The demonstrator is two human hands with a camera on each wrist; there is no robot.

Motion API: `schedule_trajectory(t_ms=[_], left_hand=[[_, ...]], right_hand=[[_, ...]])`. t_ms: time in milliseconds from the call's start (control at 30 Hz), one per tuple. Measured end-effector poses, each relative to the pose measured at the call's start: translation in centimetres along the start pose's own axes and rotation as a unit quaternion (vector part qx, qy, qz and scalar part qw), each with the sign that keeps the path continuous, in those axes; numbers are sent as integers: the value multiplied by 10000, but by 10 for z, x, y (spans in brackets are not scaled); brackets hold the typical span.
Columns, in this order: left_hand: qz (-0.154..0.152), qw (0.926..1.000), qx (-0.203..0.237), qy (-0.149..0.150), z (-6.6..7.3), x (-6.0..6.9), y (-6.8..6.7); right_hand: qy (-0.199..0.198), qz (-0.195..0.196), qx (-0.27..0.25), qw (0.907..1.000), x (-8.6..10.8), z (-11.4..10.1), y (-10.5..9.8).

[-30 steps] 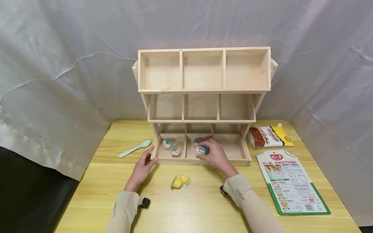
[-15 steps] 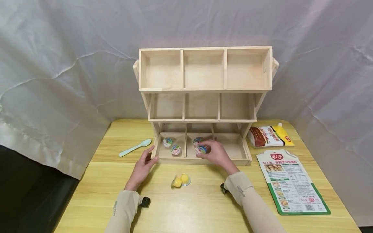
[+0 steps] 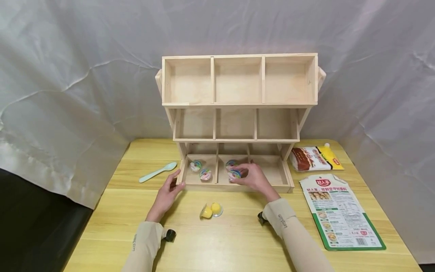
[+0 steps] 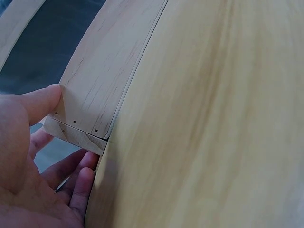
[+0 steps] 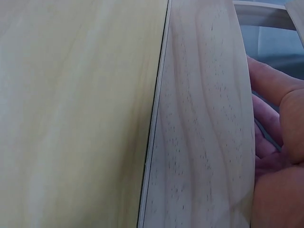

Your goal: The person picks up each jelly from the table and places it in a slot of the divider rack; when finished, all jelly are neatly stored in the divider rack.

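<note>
While the rack [image 3: 238, 140] holds cups [image 3: 205, 175], pouches [image 3: 341, 213] lie nearby.

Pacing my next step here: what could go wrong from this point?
The right hand pinches a small round cup with a multicoloured lid; releasing it might knock the similar cup close behind. The small yellow plastic cup lying on its side could roll if brushed.

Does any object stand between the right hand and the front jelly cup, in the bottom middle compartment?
Nothing visible does: the right hand reaches over the low front board to the front jelly cup. The second cup there sits behind it.
</note>
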State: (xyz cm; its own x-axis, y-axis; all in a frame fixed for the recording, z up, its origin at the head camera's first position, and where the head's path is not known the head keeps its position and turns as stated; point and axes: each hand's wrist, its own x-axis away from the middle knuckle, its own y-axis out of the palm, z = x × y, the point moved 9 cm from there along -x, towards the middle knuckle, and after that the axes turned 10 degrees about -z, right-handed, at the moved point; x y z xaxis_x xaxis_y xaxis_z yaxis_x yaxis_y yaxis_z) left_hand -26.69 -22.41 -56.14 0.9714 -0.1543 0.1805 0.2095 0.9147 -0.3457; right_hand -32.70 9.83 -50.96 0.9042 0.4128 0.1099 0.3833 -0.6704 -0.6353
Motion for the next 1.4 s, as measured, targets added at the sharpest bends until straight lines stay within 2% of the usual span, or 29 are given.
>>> schedule_trajectory(t_ms=[367,800,1400], left_hand=[[-3,10000,-1,5,-1,-1,1],[34,10000,-38,5,-1,0,-1],[42,10000,23,22,0,1,-1]], right_hand=[[-39,-88,325,9994,-6,1,-3],[125,-50,323,9994,-6,-2,0],[-235,-148,504,9983,-9,-6,1]])
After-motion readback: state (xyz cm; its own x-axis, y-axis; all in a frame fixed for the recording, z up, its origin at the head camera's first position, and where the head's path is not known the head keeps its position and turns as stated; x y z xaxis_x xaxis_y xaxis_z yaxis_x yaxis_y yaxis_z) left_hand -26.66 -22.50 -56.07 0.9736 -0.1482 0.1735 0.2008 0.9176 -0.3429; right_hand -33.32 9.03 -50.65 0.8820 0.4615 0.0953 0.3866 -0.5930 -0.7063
